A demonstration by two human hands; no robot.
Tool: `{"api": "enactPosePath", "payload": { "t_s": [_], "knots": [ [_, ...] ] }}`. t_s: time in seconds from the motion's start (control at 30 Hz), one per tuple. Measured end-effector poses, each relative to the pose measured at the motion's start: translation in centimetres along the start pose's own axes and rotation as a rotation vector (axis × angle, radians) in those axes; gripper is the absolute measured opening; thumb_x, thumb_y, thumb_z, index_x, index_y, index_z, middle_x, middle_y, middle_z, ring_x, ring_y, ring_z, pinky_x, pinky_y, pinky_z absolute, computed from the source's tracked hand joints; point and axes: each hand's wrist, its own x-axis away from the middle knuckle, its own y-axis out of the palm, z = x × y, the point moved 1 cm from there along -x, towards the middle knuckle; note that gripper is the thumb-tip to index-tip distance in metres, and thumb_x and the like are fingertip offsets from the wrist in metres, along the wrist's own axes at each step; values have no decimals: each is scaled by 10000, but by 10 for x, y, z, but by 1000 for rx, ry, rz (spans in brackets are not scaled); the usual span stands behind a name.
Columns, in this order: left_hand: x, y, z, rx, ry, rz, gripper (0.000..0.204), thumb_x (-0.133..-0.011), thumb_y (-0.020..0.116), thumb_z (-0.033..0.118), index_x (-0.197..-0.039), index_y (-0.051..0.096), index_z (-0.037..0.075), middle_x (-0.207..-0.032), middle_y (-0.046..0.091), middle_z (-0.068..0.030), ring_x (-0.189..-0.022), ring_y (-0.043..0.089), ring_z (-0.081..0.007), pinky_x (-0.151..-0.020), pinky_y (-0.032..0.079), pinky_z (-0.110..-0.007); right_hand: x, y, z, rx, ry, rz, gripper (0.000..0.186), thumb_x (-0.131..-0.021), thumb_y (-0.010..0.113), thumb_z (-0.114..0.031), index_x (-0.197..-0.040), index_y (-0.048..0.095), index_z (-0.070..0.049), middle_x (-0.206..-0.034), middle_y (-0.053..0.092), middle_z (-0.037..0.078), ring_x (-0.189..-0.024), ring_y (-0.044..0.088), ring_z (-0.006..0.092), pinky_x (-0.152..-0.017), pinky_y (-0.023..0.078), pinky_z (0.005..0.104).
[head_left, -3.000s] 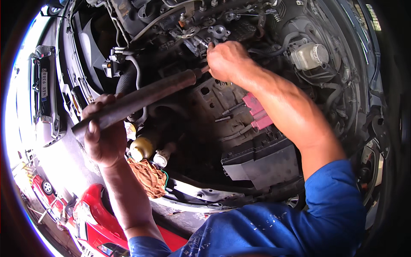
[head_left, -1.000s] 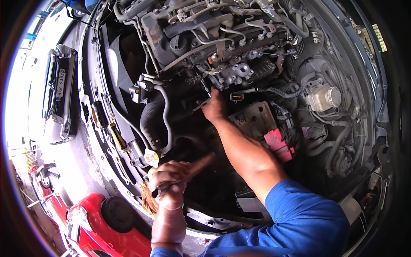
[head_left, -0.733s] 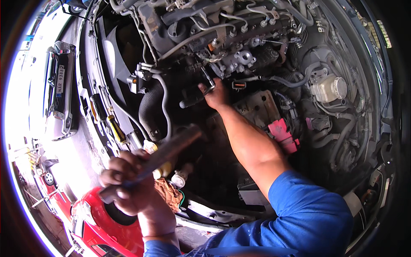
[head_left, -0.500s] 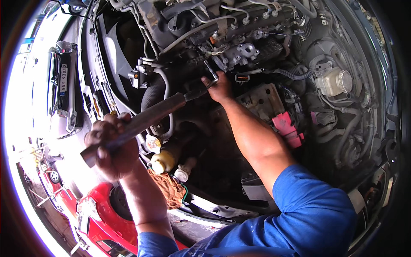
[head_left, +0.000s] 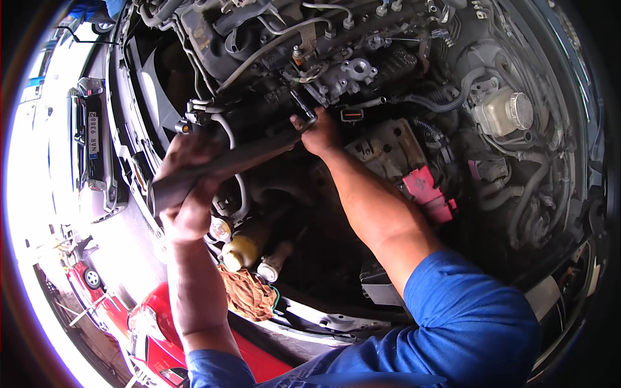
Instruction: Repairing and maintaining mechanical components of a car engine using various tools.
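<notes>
I look down into an open car engine bay. My left hand (head_left: 187,194) grips the near end of a long dark metal pipe (head_left: 233,161) that runs up and right toward the engine block (head_left: 310,58). My right hand (head_left: 318,132) is closed on the far end of the pipe, where a tool head (head_left: 304,110) meets the engine parts. Both forearms reach in from the lower edge; my right sleeve is blue.
A white fluid reservoir (head_left: 501,110) sits at the upper right and a pink connector cover (head_left: 427,191) lies right of my right forearm. A yellowish canister (head_left: 242,249) and a brown rag (head_left: 249,294) lie below the pipe. A red car (head_left: 155,336) stands below.
My left hand has swung the pipe's near end upward from low near the rag to beside the engine. My right hand stayed at the far end.
</notes>
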Motion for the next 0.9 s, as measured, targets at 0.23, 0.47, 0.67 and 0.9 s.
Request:
{"api": "enactPosePath", "payload": {
  "t_s": [0.23,0.47,0.67,0.9],
  "knots": [
    [-171,140,19,-230,-191,-250,131,-801,612,117,-765,578,-5,-610,585,-72,-554,564,-203,-543,472,-370,-4,16,1,-210,-83,219,514,-839,774,-413,-1103,650,10,-1016,723,182,-994,697,314,-843,529,411],
    [-43,-6,24,-353,47,-173,319,-907,679,282,-1022,728,-12,-1031,698,-185,-1166,565,-372,-1037,390,-536,-10,0,18,-138,-49,55,582,-744,860,-379,-1128,623,-12,-1058,691,178,-1011,667,317,-878,517,401],
    [61,-54,21,-616,-220,-122,752,-914,642,544,-1420,520,0,-1424,481,-220,-1351,420,-344,-1107,333,-478,5,8,-6,-164,-82,141,646,-709,890,-403,-1134,597,-16,-999,682,157,-982,661,319,-873,513,402],
    [-76,68,-14,454,-121,89,239,-857,595,-3,-1091,586,-48,-949,652,-141,-810,651,-198,-724,541,-321,4,4,-13,-134,65,11,505,-783,830,-379,-1032,652,23,-954,706,208,-922,691,352,-800,528,419]
  ]
}}
